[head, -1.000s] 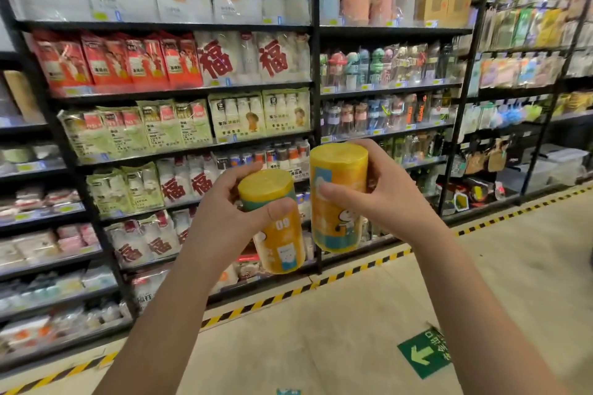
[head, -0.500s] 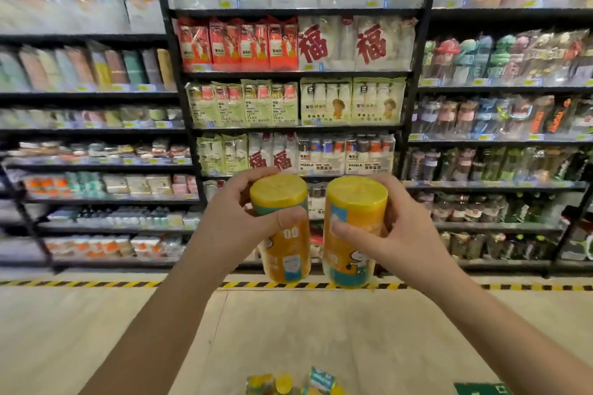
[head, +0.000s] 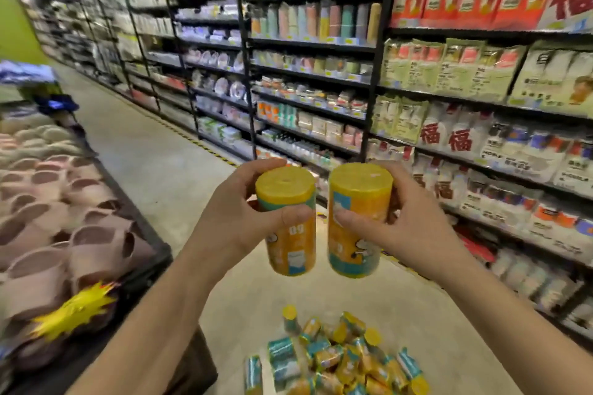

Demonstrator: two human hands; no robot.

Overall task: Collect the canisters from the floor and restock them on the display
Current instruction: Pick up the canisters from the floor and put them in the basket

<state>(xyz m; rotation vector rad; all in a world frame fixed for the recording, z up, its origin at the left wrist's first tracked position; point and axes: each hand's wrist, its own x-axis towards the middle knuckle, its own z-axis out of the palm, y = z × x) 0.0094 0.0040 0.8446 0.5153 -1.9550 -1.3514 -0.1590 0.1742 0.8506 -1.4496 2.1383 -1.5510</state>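
My left hand point(head: 239, 215) grips a yellow-lidded orange canister point(head: 288, 221) upright at chest height. Beside it, almost touching, my right hand point(head: 401, 224) holds a second canister point(head: 357, 218) of the same kind, thumb across its front. Below my forearms, several more orange and teal canisters point(head: 333, 359) lie in a loose pile on the concrete floor, most on their sides, one or two upright.
A black display table point(head: 150, 269) with rows of pink slippers point(head: 64, 218) and a yellow starburst tag stands at my left. Tall black shelves point(head: 375, 86) of packaged goods line the right side. The aisle floor point(head: 144, 144) runs away between them.
The view has swung to the left: the shelving that faced me now runs along the right, and the slipper table and floor pile have come into view. Both hands keep their canisters.
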